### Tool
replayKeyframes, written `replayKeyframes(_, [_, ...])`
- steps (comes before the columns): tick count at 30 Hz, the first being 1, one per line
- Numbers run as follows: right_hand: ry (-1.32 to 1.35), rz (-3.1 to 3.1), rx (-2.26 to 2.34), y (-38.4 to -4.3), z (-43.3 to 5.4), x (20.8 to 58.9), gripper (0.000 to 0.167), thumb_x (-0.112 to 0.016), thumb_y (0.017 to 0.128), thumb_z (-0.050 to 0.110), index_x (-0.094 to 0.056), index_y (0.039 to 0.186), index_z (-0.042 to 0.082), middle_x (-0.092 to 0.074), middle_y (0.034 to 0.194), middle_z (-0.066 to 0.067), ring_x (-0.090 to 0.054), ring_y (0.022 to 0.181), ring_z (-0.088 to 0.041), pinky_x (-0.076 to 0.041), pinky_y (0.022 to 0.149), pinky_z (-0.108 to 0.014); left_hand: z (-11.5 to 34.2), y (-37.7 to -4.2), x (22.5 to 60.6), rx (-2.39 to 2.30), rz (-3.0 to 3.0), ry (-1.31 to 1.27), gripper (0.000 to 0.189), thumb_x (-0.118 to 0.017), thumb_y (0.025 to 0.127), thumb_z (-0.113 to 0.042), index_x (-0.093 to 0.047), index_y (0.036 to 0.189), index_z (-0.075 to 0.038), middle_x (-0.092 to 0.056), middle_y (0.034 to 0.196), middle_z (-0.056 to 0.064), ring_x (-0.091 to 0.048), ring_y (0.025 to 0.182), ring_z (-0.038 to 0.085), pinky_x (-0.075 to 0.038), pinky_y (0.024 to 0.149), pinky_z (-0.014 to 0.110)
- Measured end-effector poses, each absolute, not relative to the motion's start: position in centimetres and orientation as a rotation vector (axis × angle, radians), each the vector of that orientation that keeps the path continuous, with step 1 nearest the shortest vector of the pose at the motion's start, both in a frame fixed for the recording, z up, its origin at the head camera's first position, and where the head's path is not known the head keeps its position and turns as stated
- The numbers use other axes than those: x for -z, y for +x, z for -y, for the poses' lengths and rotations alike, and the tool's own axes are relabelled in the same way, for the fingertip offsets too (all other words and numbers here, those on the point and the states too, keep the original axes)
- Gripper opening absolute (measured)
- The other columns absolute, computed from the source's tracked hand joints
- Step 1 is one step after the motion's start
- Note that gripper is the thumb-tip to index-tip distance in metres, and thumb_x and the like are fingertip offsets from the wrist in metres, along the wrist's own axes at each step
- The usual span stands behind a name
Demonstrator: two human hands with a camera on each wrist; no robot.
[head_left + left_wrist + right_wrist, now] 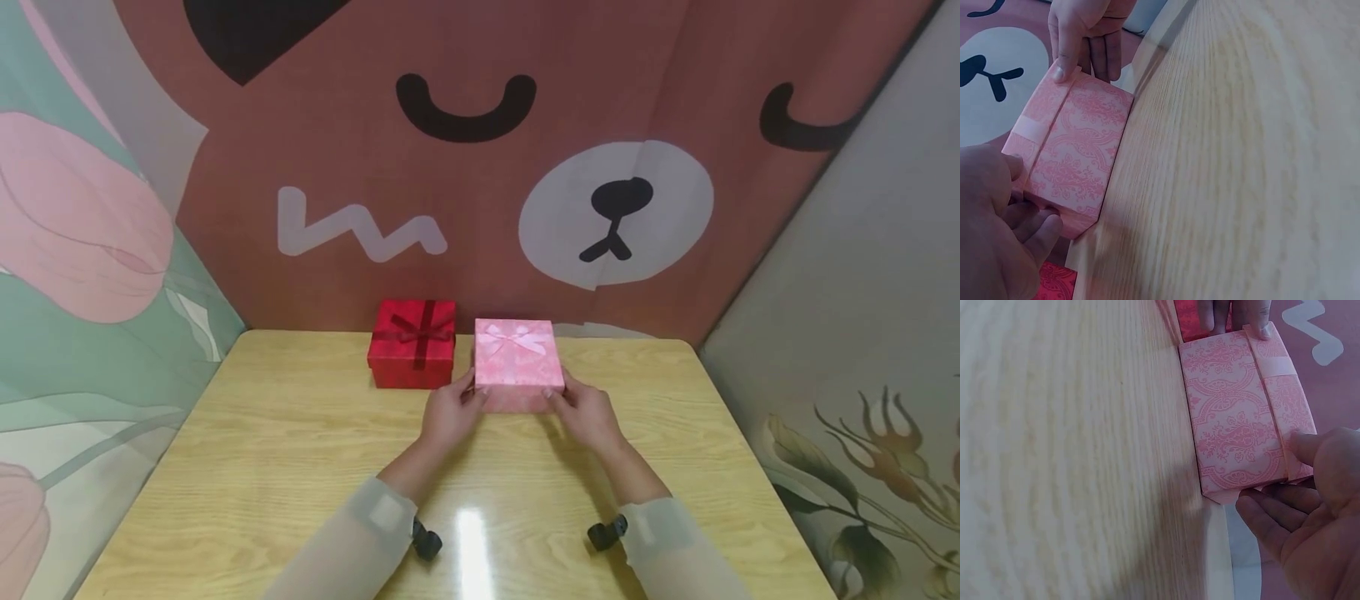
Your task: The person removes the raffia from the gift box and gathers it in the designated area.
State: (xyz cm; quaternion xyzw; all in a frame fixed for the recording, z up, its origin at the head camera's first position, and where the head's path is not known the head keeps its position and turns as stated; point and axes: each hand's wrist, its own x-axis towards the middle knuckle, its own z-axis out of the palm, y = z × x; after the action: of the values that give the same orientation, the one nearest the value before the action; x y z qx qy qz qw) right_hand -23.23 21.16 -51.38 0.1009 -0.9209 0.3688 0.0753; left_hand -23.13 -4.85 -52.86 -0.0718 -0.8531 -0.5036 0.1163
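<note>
A pink gift box [517, 356] with a patterned surface and a ribbon bow on its lid is near the back of the table. My left hand [452, 414] grips its left side, thumb on the front face and fingers along the side. On the opposite side my right hand [590, 414] holds it the same way, its thumb [1305, 447] on the lid's front rim. The box's lower edge is at or very close to the tabletop; I cannot tell if it touches. Just left of it stands a red gift box [412, 346] with a dark red ribbon bow, untouched.
The light wooden table [300, 467] ends just behind the two boxes. A brown curtain [480, 183] with a bear's face hangs directly behind it. Patterned cloths close in on the left [82, 250] and right [862, 350].
</note>
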Motion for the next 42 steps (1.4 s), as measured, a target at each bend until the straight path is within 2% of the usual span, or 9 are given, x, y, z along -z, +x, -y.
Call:
replayKeyframes(4, [0.320,2.752,-1.108,-22.7,-21.1,51.4,0.063,-0.063,0.104,0.042,-0.048,0.153,0.006,-0.072,0.123,-0.016,-0.071,0.110,-0.030,-0.061,0.080,-0.044,5.1,-22.5,52.8,1.535,2.490,-0.195,0.050,-0.076,0.096,-0.023,-0.063,0.140,-0.002,-0.069,0.129,0.017,-0.074,0.106,0.022,-0.062,0.086,0.031])
replayKeyframes(9, [0.308,2.769,-1.114,-21.9,-20.9,51.2,0.063,-0.063,0.104,0.044,-0.048,0.153,0.008,-0.070,0.127,-0.015,-0.067,0.118,-0.031,-0.061,0.089,-0.047,5.6,-21.8,52.9,1.524,2.507,-0.209,0.050,-0.077,0.096,-0.024,-0.063,0.140,-0.003,-0.069,0.130,0.016,-0.074,0.107,0.021,-0.062,0.086,0.030])
replayKeyframes(14, [0.312,2.774,-1.142,-20.9,-20.7,51.2,0.065,-0.063,0.103,0.045,-0.048,0.153,0.006,-0.070,0.127,-0.015,-0.067,0.118,-0.031,-0.060,0.092,-0.048,6.2,-21.0,52.8,1.570,2.509,-0.222,0.050,-0.077,0.096,-0.023,-0.063,0.140,-0.004,-0.068,0.131,0.016,-0.074,0.107,0.021,-0.062,0.084,0.028])
replayKeyframes(18, [0.314,2.767,-1.134,-20.2,-20.6,51.2,0.064,-0.064,0.103,0.045,-0.050,0.152,0.006,-0.070,0.126,-0.015,-0.071,0.110,-0.024,-0.062,0.083,-0.041,6.6,-20.3,52.6,1.615,2.521,-0.203,0.050,-0.078,0.095,-0.022,-0.064,0.140,-0.005,-0.069,0.131,0.016,-0.074,0.106,0.020,-0.061,0.081,0.024])
replayKeyframes(21, [0.319,2.753,-1.122,-19.7,-20.5,51.2,0.062,-0.066,0.102,0.043,-0.052,0.150,0.006,-0.072,0.123,-0.015,-0.069,0.097,-0.017,-0.058,0.073,-0.034,6.8,-19.8,52.4,1.658,2.524,-0.203,0.050,-0.079,0.095,-0.021,-0.064,0.139,-0.005,-0.069,0.130,0.016,-0.074,0.106,0.019,-0.061,0.079,0.022])
replayKeyframes(28, [0.322,2.741,-1.188,-18.6,-20.3,51.3,0.061,-0.068,0.101,0.042,-0.053,0.149,0.008,-0.072,0.122,-0.013,-0.069,0.113,-0.026,-0.063,0.083,-0.039,7.6,-18.6,52.3,1.710,2.533,-0.212,0.050,-0.080,0.094,-0.021,-0.065,0.138,-0.006,-0.070,0.129,0.012,-0.074,0.107,0.019,-0.061,0.081,0.022])
replayKeyframes(33, [0.325,2.729,-1.192,-17.9,-20.1,51.3,0.062,-0.071,0.100,0.041,-0.054,0.148,0.006,-0.072,0.121,-0.013,-0.072,0.104,-0.021,-0.063,0.073,-0.033,8.1,-18.1,52.3,1.683,2.566,-0.203,0.050,-0.081,0.093,-0.025,-0.066,0.138,-0.008,-0.071,0.130,0.009,-0.073,0.108,0.016,-0.061,0.082,0.022])
replayKeyframes(37, [0.330,2.727,-1.187,-17.3,-20.0,51.4,0.062,-0.072,0.098,0.041,-0.055,0.146,0.005,-0.073,0.119,-0.013,-0.074,0.101,-0.022,-0.063,0.072,-0.032,8.5,-17.5,52.3,1.681,2.589,-0.206,0.049,-0.080,0.094,-0.024,-0.066,0.139,-0.009,-0.069,0.132,0.008,-0.072,0.109,0.015,-0.060,0.083,0.022])
replayKeyframes(42, [0.329,2.702,-1.268,-16.5,-19.8,51.6,0.060,-0.075,0.097,0.036,-0.056,0.145,0.005,-0.073,0.119,-0.015,-0.073,0.105,-0.025,-0.063,0.073,-0.027,9.0,-16.6,52.2,1.691,2.597,-0.211,0.050,-0.080,0.094,-0.025,-0.066,0.139,-0.010,-0.069,0.133,0.007,-0.072,0.112,0.016,-0.061,0.083,0.023])
